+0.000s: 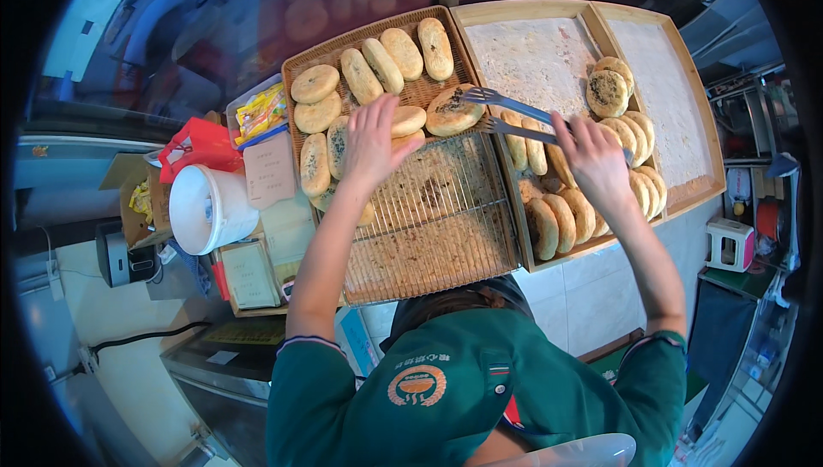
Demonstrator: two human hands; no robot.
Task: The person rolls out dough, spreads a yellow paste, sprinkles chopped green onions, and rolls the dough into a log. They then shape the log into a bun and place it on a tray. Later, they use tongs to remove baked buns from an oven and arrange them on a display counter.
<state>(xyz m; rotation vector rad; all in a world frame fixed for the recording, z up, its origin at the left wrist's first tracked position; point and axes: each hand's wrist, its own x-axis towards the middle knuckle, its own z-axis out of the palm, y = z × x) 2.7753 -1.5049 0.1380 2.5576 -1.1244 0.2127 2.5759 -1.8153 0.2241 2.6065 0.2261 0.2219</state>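
Note:
My right hand [590, 157] is closed round a pair of metal tongs [527, 109], whose two prongs are spread. The upper tip reaches over the right edge of a round flatbread topped with dark seeds [454, 110]; the lower tip is beside that bread. With fingers stretched and thumb apart, my left hand [372, 143] is over the breads in the wicker tray [420, 90]. It lies right beside a plain bread [408, 122], and I cannot tell whether it touches it. Part of the seeded bread [336, 146] behind my left hand is hidden.
In front of me lies a wire rack [429, 236] over a crumb-covered tray. A divided wooden tray [591, 17] on the right holds several round breads [566, 218]. At left stand a white bucket [214, 208], a red bag [200, 148] and a box of yellow packets [260, 114].

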